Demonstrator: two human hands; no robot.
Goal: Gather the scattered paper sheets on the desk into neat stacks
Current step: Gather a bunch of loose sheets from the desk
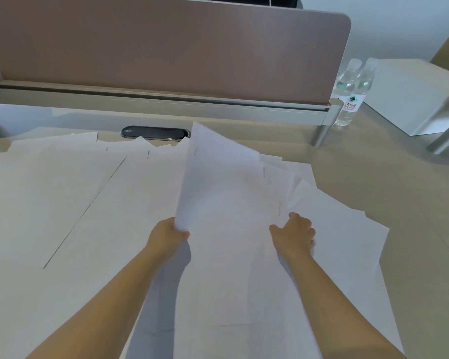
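A: Bright, even light, cool in tone. The white paper sheets [62, 203] nearly wash out, their edges hard to find.

B: Shadows?

A: Soft ones under the forearms at 6 o'clock. A small glint on the dark cable port [154, 132] at 12. Straight lines bow at the edges; everything's slightly soft.

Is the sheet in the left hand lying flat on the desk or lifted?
Lifted. The left hand pinches the sheet at its near corner; it stands above the spread papers.
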